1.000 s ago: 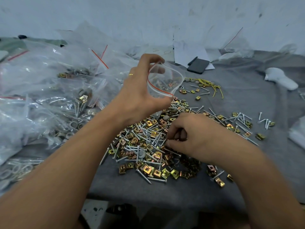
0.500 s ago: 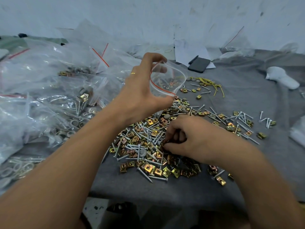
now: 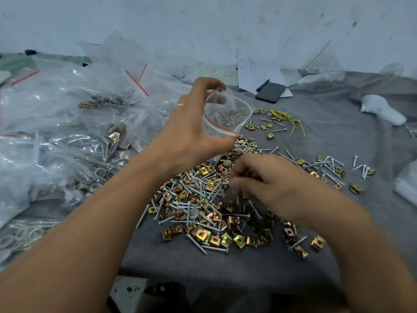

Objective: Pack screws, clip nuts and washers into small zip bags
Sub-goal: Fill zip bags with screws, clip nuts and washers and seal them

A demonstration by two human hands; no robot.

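My left hand (image 3: 191,132) holds a small clear zip bag (image 3: 228,114) with a red seal strip, its mouth held wide between thumb and fingers above the table. Some small parts lie inside it. Below sits a big loose pile of screws, brass clip nuts and grey washers (image 3: 203,204) on grey cloth. My right hand (image 3: 266,186) is just above the pile's right side, blurred, fingers curled and pinching small pieces from it; what exactly it holds is hard to make out.
A heap of filled zip bags (image 3: 67,136) covers the left side. A black phone (image 3: 270,92) and papers lie at the back, yellow wire ties (image 3: 286,118) near them. More screws and nuts (image 3: 329,168) are scattered right. The cloth's front edge (image 3: 203,267) is near me.
My right hand has lifted a little off the pile and shifted right with pieces pinched in its fingers. My left hand still holds the bag open in the same place.
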